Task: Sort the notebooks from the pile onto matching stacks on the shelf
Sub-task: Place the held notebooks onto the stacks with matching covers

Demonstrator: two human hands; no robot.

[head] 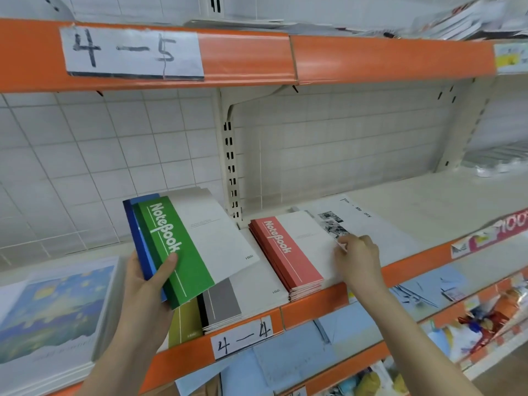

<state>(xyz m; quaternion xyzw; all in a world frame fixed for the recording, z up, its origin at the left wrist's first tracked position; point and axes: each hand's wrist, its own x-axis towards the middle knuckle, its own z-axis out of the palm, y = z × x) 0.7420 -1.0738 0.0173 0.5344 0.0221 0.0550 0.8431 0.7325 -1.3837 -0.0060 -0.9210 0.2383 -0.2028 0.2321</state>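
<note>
Retail shelving unit: orange front rails (371,57), cream shelf boards (414,195), white wire-grid back panel (85,155), slotted cream upright (230,167) between bays. Paper tags read "4-5" (131,52) up top, "4-4" (243,340) on the middle rail. Light flat and even

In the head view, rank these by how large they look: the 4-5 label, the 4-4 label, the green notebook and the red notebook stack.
1. green notebook, though it is nearest the camera
2. 4-5 label
3. red notebook stack, close to the 4-5 label, so unsure
4. 4-4 label
</note>
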